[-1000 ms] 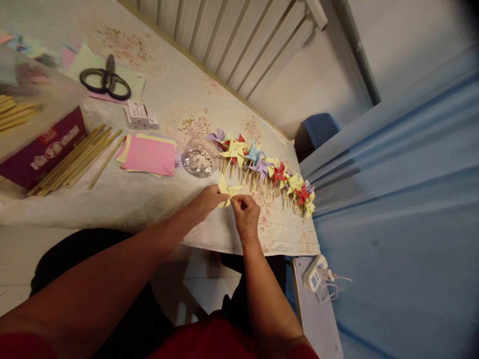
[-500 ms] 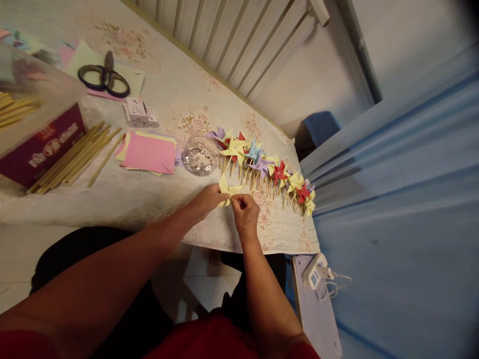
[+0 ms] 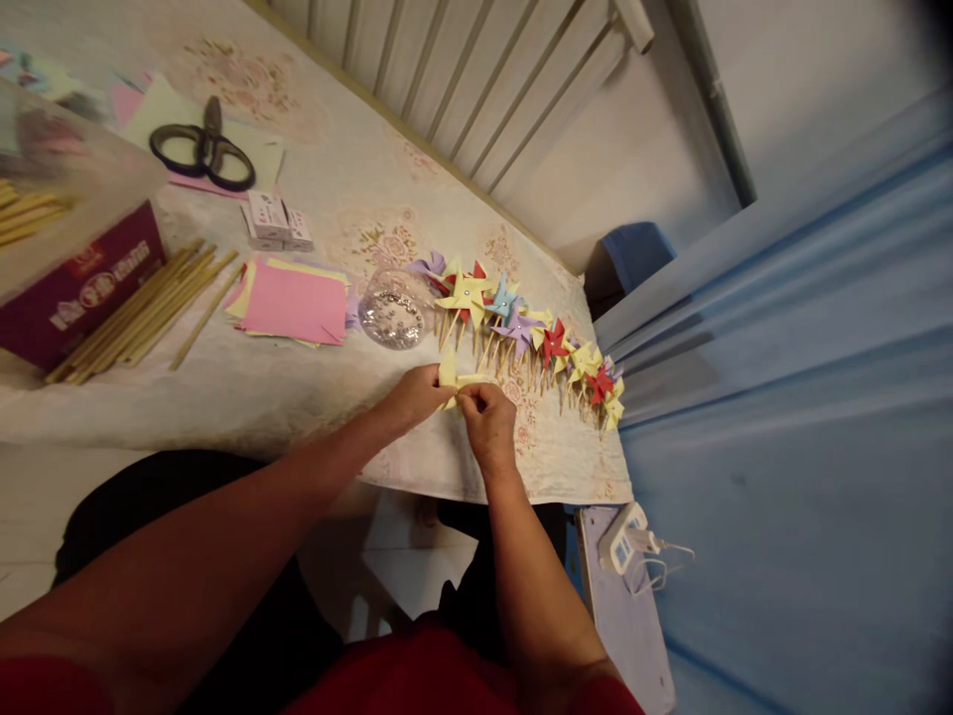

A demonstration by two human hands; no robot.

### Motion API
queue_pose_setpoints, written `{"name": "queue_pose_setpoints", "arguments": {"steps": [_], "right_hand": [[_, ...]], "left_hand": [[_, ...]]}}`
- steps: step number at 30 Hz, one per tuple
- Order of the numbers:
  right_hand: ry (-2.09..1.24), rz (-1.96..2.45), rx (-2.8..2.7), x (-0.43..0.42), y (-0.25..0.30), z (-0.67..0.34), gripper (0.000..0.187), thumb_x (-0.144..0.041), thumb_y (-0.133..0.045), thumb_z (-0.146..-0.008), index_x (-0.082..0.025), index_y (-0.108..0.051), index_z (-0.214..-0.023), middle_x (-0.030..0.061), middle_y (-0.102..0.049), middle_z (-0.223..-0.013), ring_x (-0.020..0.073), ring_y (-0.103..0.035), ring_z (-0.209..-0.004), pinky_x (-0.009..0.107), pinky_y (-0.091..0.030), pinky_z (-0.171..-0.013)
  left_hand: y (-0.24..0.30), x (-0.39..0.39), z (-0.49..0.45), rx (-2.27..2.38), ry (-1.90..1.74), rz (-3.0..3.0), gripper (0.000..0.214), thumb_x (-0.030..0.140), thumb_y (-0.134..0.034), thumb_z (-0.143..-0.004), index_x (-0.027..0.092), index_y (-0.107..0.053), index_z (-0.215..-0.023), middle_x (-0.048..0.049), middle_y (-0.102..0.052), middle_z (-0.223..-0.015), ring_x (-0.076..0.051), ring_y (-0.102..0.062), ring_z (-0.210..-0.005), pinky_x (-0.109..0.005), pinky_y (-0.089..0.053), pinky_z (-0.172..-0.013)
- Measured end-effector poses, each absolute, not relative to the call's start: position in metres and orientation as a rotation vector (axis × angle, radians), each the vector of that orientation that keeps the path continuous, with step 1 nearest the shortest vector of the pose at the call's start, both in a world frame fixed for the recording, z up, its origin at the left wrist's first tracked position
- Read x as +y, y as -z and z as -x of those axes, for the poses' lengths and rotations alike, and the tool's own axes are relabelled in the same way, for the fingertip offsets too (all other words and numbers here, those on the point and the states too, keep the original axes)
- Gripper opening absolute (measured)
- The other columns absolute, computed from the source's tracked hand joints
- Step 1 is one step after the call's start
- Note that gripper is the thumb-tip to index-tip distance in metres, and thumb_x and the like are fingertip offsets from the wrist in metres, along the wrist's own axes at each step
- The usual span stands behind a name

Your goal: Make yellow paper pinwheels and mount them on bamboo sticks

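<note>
A yellow paper pinwheel (image 3: 448, 369) is between my two hands, just above the front part of the table. My left hand (image 3: 418, 395) grips its left side between thumb and fingers. At the pinwheel's middle, the fingertips of my right hand (image 3: 491, 427) are pinched together; whether they also hold something small there is hidden. Behind my hands stands a clear round dish (image 3: 393, 316) with small shiny pieces in it. A row of finished pinwheels (image 3: 519, 328) in yellow, red, purple and blue, on thin sticks, lies behind and to the right.
Left of the dish lies a stack of coloured paper (image 3: 295, 303). Farther left are wooden sticks (image 3: 145, 318) and a purple-labelled box (image 3: 85, 283). Black-handled scissors (image 3: 204, 149) rest on paper near small boxes (image 3: 275, 220). A power strip (image 3: 623, 538) sits beyond the table's right edge.
The yellow pinwheel has turned slightly in my hands, and its right blade now looks narrower. Both hands keep nearly the same place and grip. The whole view has shifted a little.
</note>
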State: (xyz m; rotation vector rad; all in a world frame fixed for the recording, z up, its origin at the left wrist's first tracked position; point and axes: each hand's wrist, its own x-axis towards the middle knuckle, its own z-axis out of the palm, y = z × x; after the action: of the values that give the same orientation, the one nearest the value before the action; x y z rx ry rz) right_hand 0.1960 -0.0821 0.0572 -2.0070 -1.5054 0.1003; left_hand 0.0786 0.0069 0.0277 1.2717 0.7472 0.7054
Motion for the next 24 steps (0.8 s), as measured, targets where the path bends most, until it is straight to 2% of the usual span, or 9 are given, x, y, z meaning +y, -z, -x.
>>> {"name": "queue_pose_setpoints", "arguments": {"steps": [7,14,20,24], "right_hand": [[-0.006,2.078,-1.673,-0.083,-0.072,-0.191,0.011,-0.019,-0.060,-0.086,-0.022,-0.069,-0.080,0.0037,-0.066,-0.085,0.0180,-0.059,-0.081,0.028,-0.044,-0.076],[-0.313,2.036,-1.260,-0.076,-0.054,-0.194,0.012,-0.023,-0.059,-0.081,-0.020,-0.065,-0.071,-0.0014,-0.063,-0.068,0.0156,-0.056,-0.066,0.026,-0.045,-0.066],[-0.070,2.012,-1.601,-0.081,-0.067,-0.187,0.014,-0.019,-0.056,-0.083,-0.020,-0.065,-0.074,0.0044,-0.066,-0.081,0.0184,-0.058,-0.080,0.030,-0.044,-0.078],[-0.142,2.005,-1.497,-0.079,-0.065,-0.185,0.012,-0.020,-0.057,-0.081,-0.020,-0.065,-0.072,0.0032,-0.066,-0.077,0.0180,-0.058,-0.078,0.029,-0.044,-0.076]], "left_hand": [[-0.033,0.009,-0.078,0.798,-0.690,-1.397,0.012,0.018,-0.059,-0.064,0.015,-0.068,-0.072,-0.0001,-0.066,-0.069,-0.017,-0.054,-0.068,-0.026,-0.040,-0.063],[-0.033,0.008,-0.078,0.836,-0.687,-1.451,0.016,0.018,-0.060,-0.065,0.013,-0.070,-0.076,-0.0022,-0.069,-0.073,-0.018,-0.056,-0.069,-0.027,-0.041,-0.064],[-0.029,0.008,-0.080,0.837,-0.677,-1.470,0.015,0.018,-0.059,-0.065,0.014,-0.069,-0.075,-0.0033,-0.069,-0.072,-0.018,-0.057,-0.069,-0.027,-0.040,-0.063],[-0.028,0.009,-0.079,0.836,-0.672,-1.499,0.017,0.020,-0.058,-0.067,0.013,-0.069,-0.078,-0.0040,-0.069,-0.076,-0.018,-0.057,-0.070,-0.027,-0.040,-0.064]]}}
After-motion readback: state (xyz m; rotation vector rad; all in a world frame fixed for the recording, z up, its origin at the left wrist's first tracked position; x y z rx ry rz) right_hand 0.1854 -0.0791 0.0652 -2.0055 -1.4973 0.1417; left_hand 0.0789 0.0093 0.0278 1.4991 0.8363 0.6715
